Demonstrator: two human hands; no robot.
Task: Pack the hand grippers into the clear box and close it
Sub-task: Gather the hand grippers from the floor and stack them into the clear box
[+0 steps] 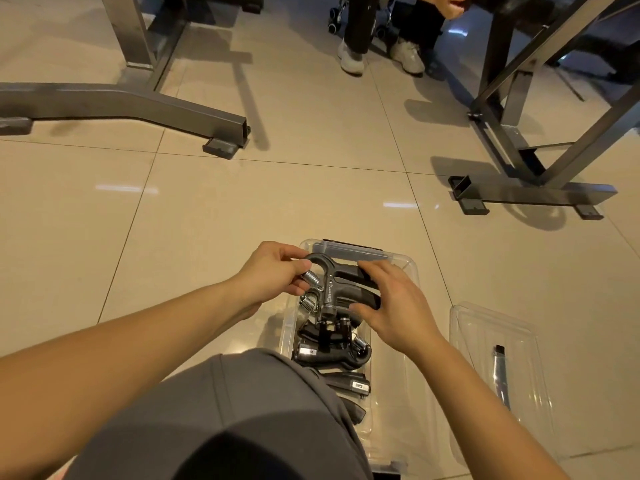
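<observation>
Hand gripper (332, 285) is held just over the far end of the clear box (398, 258), left hand (273, 271) pinching its spring end, right hand (394, 306) gripping the handles. It lies crosswise to the box, so probably straight down next; lid (485, 341) is on the floor, nearer the right hand.

Left hand (273, 273) and right hand (398, 306) bare, forearms (138, 336) too; smooth grey garment cloth (242, 400), one seam, shows at 6 o'clock.

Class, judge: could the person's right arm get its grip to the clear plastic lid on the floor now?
Probably yes: the clear plastic lid lies on open tile beside the right arm, nothing between. First the right grip must release the dark grey hand gripper.
</observation>
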